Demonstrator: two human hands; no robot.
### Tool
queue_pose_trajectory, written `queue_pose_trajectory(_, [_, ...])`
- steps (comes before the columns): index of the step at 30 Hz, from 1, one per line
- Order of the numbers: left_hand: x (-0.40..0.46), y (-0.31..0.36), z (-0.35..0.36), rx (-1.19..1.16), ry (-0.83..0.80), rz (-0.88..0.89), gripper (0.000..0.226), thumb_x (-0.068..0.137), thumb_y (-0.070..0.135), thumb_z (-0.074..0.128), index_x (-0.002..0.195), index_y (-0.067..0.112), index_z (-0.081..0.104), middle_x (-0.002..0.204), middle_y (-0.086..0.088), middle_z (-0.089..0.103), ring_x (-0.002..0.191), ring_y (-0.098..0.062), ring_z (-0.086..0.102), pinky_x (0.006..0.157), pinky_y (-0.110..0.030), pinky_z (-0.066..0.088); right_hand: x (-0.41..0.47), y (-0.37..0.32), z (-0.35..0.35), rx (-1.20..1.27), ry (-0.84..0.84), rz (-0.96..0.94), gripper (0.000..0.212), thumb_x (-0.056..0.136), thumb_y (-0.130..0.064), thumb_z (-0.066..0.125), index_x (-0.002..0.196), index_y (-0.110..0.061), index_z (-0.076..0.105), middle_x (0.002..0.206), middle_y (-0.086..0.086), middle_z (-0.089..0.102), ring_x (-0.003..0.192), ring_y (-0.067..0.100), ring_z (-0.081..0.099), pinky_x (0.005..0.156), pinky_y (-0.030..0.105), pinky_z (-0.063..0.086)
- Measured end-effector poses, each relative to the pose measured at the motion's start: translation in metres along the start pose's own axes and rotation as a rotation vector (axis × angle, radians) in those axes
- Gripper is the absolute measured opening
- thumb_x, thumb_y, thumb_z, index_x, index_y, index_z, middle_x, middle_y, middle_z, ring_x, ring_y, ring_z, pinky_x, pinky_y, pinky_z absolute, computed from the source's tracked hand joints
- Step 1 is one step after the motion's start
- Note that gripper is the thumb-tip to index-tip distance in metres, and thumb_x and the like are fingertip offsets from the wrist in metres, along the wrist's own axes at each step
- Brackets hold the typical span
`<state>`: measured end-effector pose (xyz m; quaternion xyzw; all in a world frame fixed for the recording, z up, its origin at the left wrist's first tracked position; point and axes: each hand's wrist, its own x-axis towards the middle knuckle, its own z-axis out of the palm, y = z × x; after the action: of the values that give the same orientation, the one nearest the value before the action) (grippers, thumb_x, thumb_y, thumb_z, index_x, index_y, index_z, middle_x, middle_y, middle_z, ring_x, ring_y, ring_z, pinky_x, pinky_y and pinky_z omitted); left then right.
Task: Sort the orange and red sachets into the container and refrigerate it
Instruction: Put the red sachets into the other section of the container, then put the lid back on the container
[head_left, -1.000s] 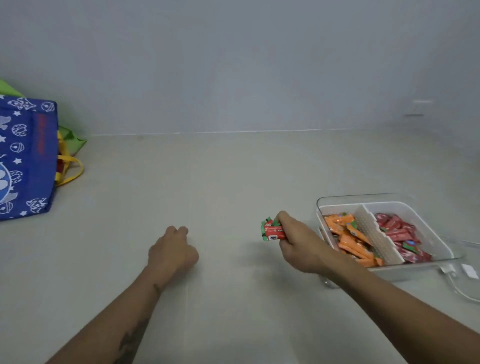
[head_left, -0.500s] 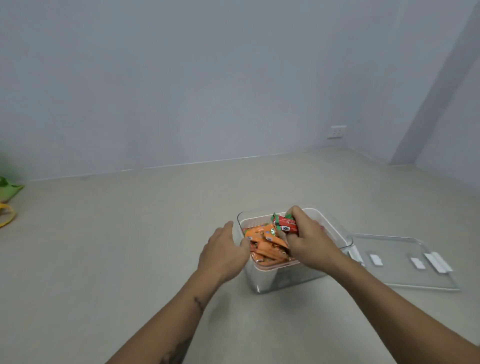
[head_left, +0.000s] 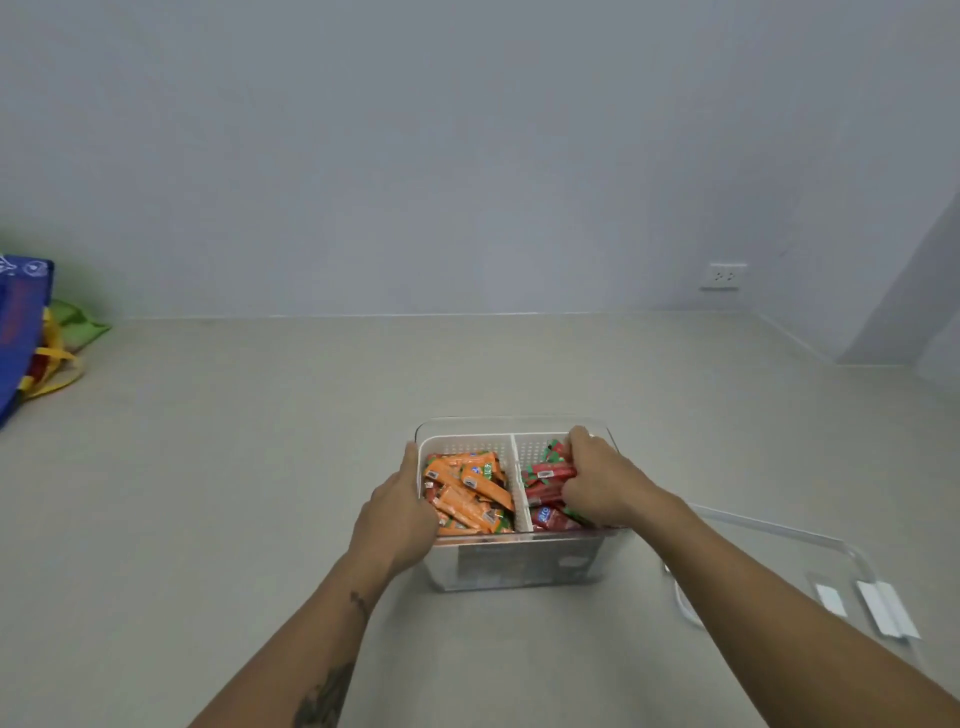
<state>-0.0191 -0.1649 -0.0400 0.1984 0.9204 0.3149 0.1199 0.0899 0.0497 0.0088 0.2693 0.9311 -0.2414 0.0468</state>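
Low in the centre of the frame, the clear container (head_left: 511, 564) sits on the floor (head_left: 260, 467), the left hand (head_left: 397, 512) wrapped on its side wall, the right hand (head_left: 597, 483) closed on light, crinkly, slippery red sachets (head_left: 548, 474) in its right compartment, orange sachets (head_left: 467, 491) left; the loaded box looks rigid, best gripped by both side walls.

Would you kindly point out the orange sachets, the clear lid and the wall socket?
orange sachets (head_left: 467, 491): head view, middle of the pile in the left compartment.
clear lid (head_left: 810, 566): head view, bare flat panel.
wall socket (head_left: 723, 276): head view, centre of its faceplate.
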Motion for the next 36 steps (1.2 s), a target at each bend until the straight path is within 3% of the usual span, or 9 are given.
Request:
queue_pose_trajectory(3, [-0.001, 0.000, 0.003, -0.035, 0.033, -0.044, 0.073, 0.092, 0.021, 0.039, 0.154, 0.040, 0.007, 0.139, -0.004, 0.054, 0.115, -0.029, 0.057, 0.094, -0.042, 0.050, 0.003, 0.013, 0.007, -0.150, -0.008, -0.025, 0.054, 0.086, -0.028, 0.056, 0.135, -0.020, 0.036, 0.138, 0.010, 0.038, 0.124, 0.032, 0.042, 0.098, 0.043, 0.044])
queue_pose_trajectory(5, [-0.002, 0.001, 0.005, -0.062, 0.053, -0.064, 0.071, 0.093, 0.021, 0.040, 0.154, 0.042, 0.010, 0.140, -0.004, 0.054, 0.115, -0.028, 0.057, 0.094, -0.040, 0.050, -0.001, 0.021, 0.017, -0.144, 0.027, -0.113, 0.051, 0.089, -0.029, 0.050, 0.138, -0.020, 0.039, 0.139, 0.007, 0.041, 0.125, 0.029, 0.042, 0.102, 0.044, 0.043])
queue_pose_trajectory(10, [-0.002, 0.000, 0.006, -0.125, 0.125, -0.078, 0.073, 0.086, 0.021, 0.052, 0.150, 0.046, 0.027, 0.132, 0.000, 0.060, 0.112, -0.025, 0.061, 0.091, -0.036, 0.051, -0.014, 0.041, 0.043, -0.235, 0.156, -0.200, 0.040, 0.098, -0.037, 0.031, 0.119, -0.023, 0.062, 0.123, -0.001, 0.059, 0.110, 0.021, 0.056, 0.091, 0.036, 0.044])
queue_pose_trajectory(16, [0.005, -0.003, 0.003, -0.136, 0.139, -0.030, 0.076, 0.077, 0.017, 0.058, 0.146, 0.043, 0.039, 0.121, 0.003, 0.065, 0.098, -0.022, 0.064, 0.085, -0.037, 0.053, -0.020, 0.039, 0.048, -0.258, 0.273, -0.202, 0.048, 0.091, -0.039, 0.025, 0.110, -0.025, 0.067, 0.115, -0.003, 0.066, 0.100, 0.020, 0.060, 0.084, 0.035, 0.046])
queue_pose_trajectory(20, [0.006, -0.007, 0.004, -0.176, 0.134, 0.009, 0.075, 0.078, 0.015, 0.058, 0.144, 0.044, 0.041, 0.117, 0.004, 0.065, 0.096, -0.023, 0.064, 0.082, -0.033, 0.050, -0.021, 0.040, 0.048, -0.226, 0.288, -0.212, 0.041, 0.095, -0.038, 0.030, 0.113, -0.027, 0.065, 0.118, -0.005, 0.066, 0.102, 0.017, 0.059, 0.085, 0.034, 0.047])
queue_pose_trajectory(25, [0.009, -0.015, 0.004, -0.107, 0.081, 0.058, 0.070, 0.076, 0.018, 0.055, 0.139, 0.045, 0.043, 0.115, 0.003, 0.061, 0.097, -0.023, 0.059, 0.079, -0.035, 0.049, -0.046, 0.048, 0.043, 0.009, 0.402, -0.315, 0.049, 0.088, -0.019, 0.050, 0.137, -0.023, 0.053, 0.140, -0.003, 0.050, 0.127, 0.016, 0.042, 0.107, 0.033, 0.040])
queue_pose_trajectory(30, [0.012, 0.020, 0.006, 0.103, 0.223, 0.119, 0.049, 0.080, 0.016, 0.055, 0.129, 0.022, 0.055, 0.135, -0.005, 0.042, 0.121, -0.029, 0.045, 0.099, -0.044, 0.042, -0.071, 0.108, 0.008, 0.037, 0.453, -0.080, 0.058, 0.084, -0.013, 0.058, 0.140, -0.027, 0.049, 0.137, 0.000, 0.044, 0.128, 0.019, 0.037, 0.103, 0.031, 0.035])
queue_pose_trajectory(32, [0.006, 0.051, 0.014, -0.016, 0.275, 0.290, 0.038, 0.083, 0.011, 0.056, 0.119, 0.021, 0.061, 0.125, 0.002, 0.048, 0.112, -0.021, 0.052, 0.092, -0.038, 0.044, -0.077, 0.142, -0.009, 0.040, 0.432, 0.093, 0.061, 0.085, -0.011, 0.058, 0.143, -0.026, 0.045, 0.141, 0.004, 0.041, 0.132, 0.025, 0.034, 0.104, 0.037, 0.036])
queue_pose_trajectory(36, [-0.014, 0.133, 0.050, -0.255, 0.179, 0.712, 0.031, 0.082, 0.005, 0.050, 0.103, 0.022, 0.065, 0.105, 0.010, 0.054, 0.088, -0.005, 0.059, 0.078, -0.020, 0.044, -0.088, 0.207, -0.034, 0.042, 0.375, 0.378, 0.065, 0.086, -0.014, 0.056, 0.148, -0.025, 0.038, 0.145, 0.011, 0.034, 0.134, 0.031, 0.029, 0.105, 0.044, 0.036])
